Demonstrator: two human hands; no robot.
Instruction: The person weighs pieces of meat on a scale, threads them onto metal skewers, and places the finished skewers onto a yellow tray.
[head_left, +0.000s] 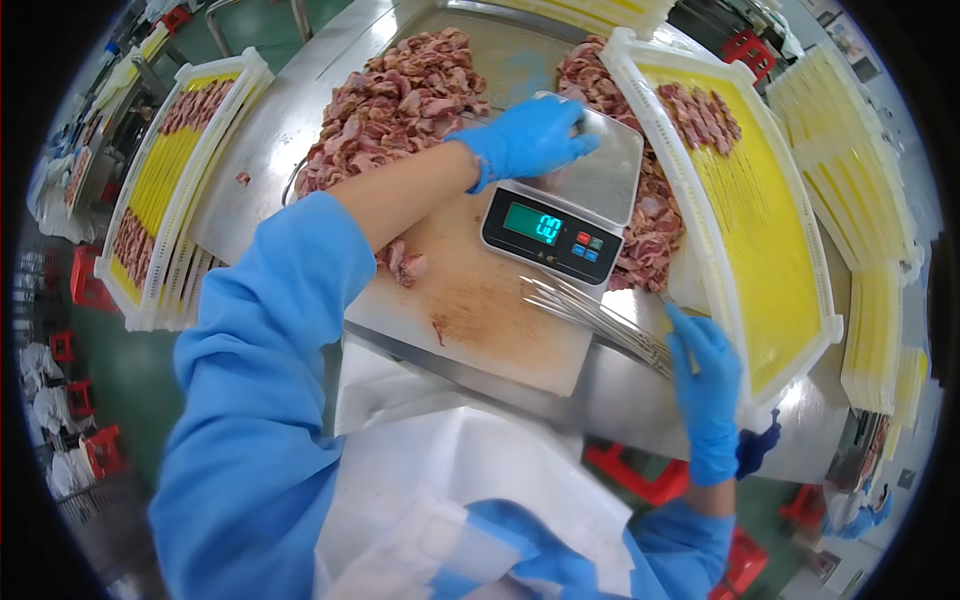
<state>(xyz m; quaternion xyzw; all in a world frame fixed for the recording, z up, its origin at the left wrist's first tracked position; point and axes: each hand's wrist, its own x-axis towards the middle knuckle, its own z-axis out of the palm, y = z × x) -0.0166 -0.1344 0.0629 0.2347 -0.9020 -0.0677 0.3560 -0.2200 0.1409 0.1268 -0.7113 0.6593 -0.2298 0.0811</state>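
Note:
Over the steel pan (611, 161) of a digital scale (551, 236) is my left hand (525, 139), in a blue glove, its fingers spread near the pan's far edge. Whether anything lies beneath the palm is hidden. My right hand (701, 375), also gloved, is by the rear ends of a bundle of metal skewers (600, 315); its fingers are bent and a thin pale piece shows at them, but its grip is unclear. The skewers' other ends rest on a stained cutting board (487, 322). A pile of raw meat pieces (405, 97) lies left of the scale.
More meat (652, 247) lies right of the scale. A white tray with a yellow liner (780, 300) holds skewered meat (701, 120) at the right. Stacked trays (161, 217) with meat skewers stand at the left. Red stools (637, 472) are below the steel table (262, 142).

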